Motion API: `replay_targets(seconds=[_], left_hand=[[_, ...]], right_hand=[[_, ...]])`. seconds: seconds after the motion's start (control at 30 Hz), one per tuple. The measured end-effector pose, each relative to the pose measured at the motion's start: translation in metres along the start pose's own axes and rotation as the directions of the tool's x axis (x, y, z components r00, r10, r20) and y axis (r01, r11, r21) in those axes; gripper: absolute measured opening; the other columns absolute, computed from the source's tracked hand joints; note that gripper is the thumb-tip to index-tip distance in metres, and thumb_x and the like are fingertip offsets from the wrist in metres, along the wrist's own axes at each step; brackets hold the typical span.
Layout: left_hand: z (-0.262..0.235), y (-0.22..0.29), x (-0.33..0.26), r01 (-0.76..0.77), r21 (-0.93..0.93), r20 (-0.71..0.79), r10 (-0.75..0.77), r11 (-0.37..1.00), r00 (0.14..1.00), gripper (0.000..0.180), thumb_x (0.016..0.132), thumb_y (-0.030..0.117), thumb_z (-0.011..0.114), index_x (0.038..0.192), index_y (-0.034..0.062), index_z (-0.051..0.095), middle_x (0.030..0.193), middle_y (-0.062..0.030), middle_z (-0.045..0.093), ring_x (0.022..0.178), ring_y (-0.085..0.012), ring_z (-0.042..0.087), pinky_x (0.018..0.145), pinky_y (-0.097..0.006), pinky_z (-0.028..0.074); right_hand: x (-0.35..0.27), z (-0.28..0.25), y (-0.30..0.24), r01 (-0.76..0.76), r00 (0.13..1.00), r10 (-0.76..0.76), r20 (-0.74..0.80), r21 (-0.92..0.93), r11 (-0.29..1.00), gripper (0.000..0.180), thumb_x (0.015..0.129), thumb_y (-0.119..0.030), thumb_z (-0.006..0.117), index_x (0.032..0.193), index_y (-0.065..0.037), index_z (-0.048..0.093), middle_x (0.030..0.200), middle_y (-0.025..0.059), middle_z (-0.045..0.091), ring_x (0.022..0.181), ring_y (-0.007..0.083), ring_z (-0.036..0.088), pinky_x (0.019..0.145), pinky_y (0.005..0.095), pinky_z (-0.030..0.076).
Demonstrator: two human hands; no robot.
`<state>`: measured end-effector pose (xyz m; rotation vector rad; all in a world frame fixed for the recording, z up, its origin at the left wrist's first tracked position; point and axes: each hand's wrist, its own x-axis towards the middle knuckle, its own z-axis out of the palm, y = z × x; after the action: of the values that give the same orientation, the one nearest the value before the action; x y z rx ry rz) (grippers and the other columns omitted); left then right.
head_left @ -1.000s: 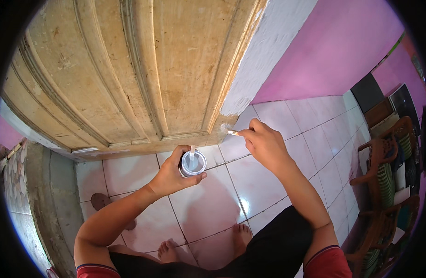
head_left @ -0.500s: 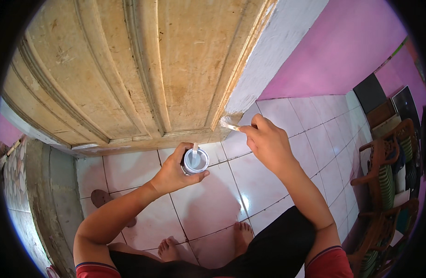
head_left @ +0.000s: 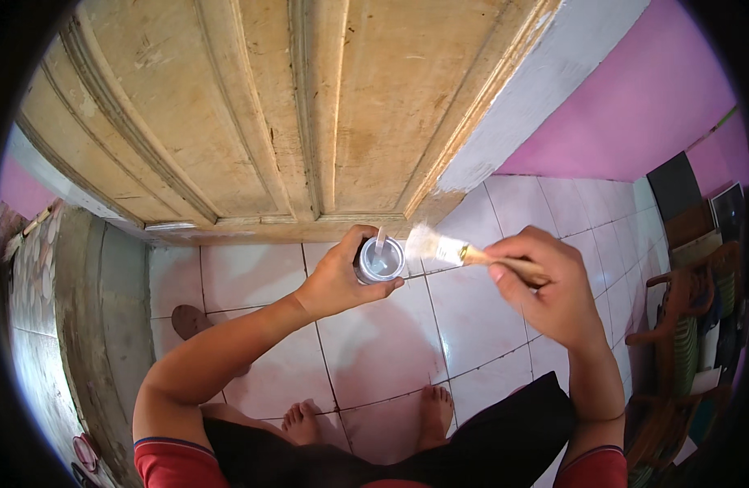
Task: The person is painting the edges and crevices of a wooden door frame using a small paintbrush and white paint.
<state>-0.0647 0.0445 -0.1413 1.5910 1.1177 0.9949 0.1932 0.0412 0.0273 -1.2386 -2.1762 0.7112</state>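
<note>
Two-handed, grips can [head_left: 401, 259] in curled fingers of left hand [head_left: 342, 272], brush [head_left: 465, 253] in pinched fingers of right hand [head_left: 549, 285], with bristles [head_left: 424, 243] left of fingertips, near can. Likely reloads; calls next for dipping.

Pink wall [head_left: 618, 106], pale tiled floor [head_left: 480, 325], wooden chairs [head_left: 674, 313] at right

Curls left hand [head_left: 342, 272] round the tin [head_left: 382, 260], thumb [head_left: 382, 290] along its near side; pinches with right hand [head_left: 545, 285] to the right of the tin; bends both elbows [head_left: 161, 386], out on either side of it
</note>
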Motion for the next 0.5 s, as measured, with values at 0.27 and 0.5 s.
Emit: replay_targets(seconds=[0.27,0.5], left_hand=[[0.008,0.007,0.007,0.013,-0.030,0.027,-0.012,0.999,1.000,0.068,0.080,0.021,0.087,0.127,0.0019,0.042,0.112,-0.0131,0.063,0.109,-0.0179,0.063,0.093,-0.033,0.051],[0.008,-0.004,0.006,-0.014,0.017,0.041,0.013,1.000,0.999,0.079,0.083,0.033,0.085,0.133,-0.0018,0.035,0.112,-0.0244,0.064,0.108,-0.0289,0.066,0.092,-0.038,0.053]], right_hand=[[0.000,0.014,-0.005,0.022,1.000,-0.021,0.010,-0.062,0.998,0.017,0.088,-0.002,0.070,0.104,-0.003,0.068,0.085,0.0089,0.064,0.070,0.0177,0.062,0.061,0.0293,0.047],[-0.005,0.018,0.004,-0.042,0.999,0.043,-0.021,0.033,0.999,0.016,0.089,-0.001,0.069,0.105,0.000,0.067,0.088,0.0077,0.064,0.071,0.0129,0.061,0.062,0.0268,0.047]])
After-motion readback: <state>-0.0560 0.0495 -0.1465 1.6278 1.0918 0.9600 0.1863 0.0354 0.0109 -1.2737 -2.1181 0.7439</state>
